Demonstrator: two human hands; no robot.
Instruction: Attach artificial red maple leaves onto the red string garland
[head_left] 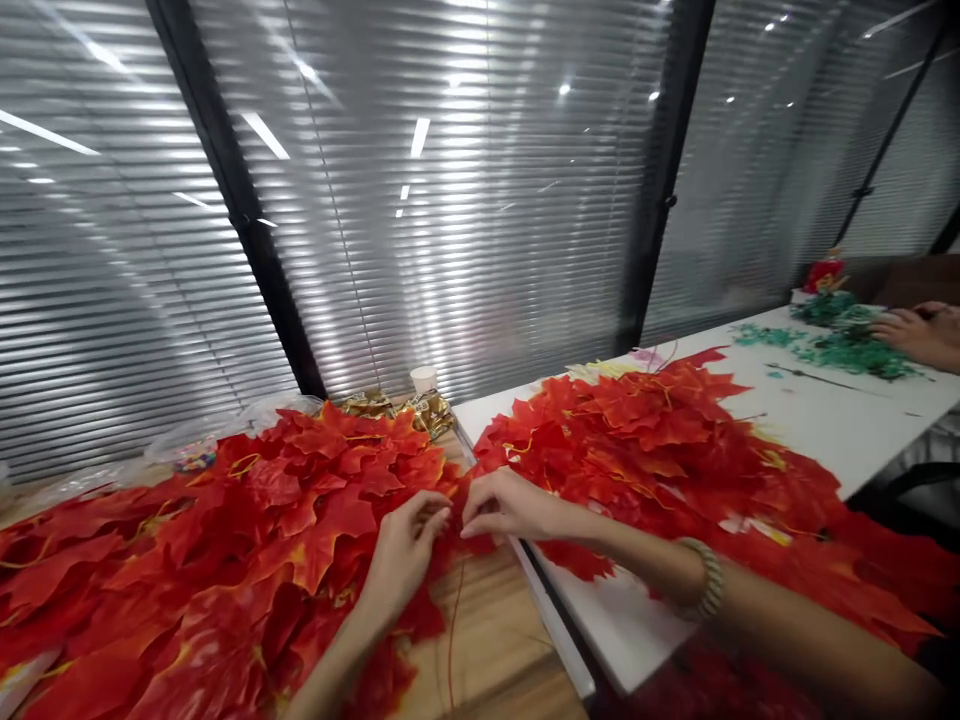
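My left hand (405,548) is closed, fingertips pinched together, over the inner edge of a large heap of red artificial maple leaves (315,530). Facing it, a short gap away, my right hand (517,503) has its thumb and fingers bent into a pinch. What sits between the fingertips of either hand is too small and blurred to make out. Below the two hands a thin red cord (453,640) hangs over the wooden table; its upper end is lost against red leaves. A second heap of red maple leaves (630,430) lies beyond my right forearm.
A wooden table (495,640) meets a white table (795,420) at a seam. Gold wrappers (429,412) and a white paper cup (424,379) stand by the blinds. At far right, another person's hands (911,330) touch green artificial foliage (855,345).
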